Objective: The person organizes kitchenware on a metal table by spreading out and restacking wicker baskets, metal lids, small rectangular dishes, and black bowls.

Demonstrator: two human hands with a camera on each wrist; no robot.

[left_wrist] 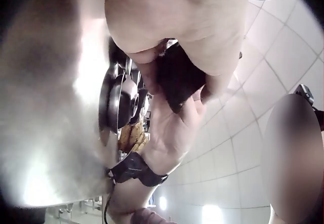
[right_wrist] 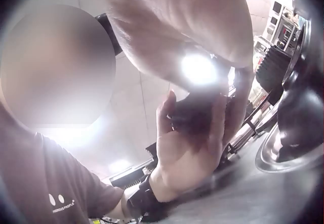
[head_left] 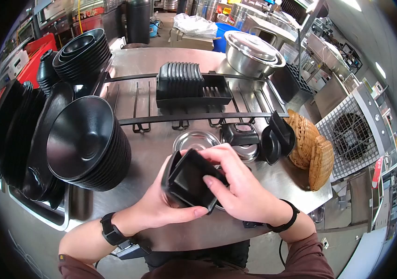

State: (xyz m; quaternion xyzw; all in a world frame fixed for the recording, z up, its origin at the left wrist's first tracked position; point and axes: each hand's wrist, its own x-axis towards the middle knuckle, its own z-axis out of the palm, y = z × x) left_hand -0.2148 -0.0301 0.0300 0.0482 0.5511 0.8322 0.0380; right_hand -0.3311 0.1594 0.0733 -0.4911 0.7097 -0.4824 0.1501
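Observation:
In the head view, small black square dishes [head_left: 190,179] are held over the steel table, one set at a tilt inside another. My left hand [head_left: 154,202] grips the outer dish from the left and below, its thumb along the near edge. From the right, my right hand [head_left: 240,188] pinches the inner dish, thumb inside and fingers over the far rim. The left wrist view has the dark dish [left_wrist: 179,74] between both hands; its inside is hidden there. Just beyond the hands lie a round steel dish [head_left: 195,137] and an upturned black square dish [head_left: 239,135].
A tall stack of black bowls [head_left: 80,139] stands at left, beside black plates [head_left: 10,125]. A wire rack holds a black box [head_left: 180,100] with a row of small dishes [head_left: 180,76]. Black scoop-shaped dishes [head_left: 273,144], wicker baskets [head_left: 320,162] and a lidded steel pot [head_left: 252,56] are right.

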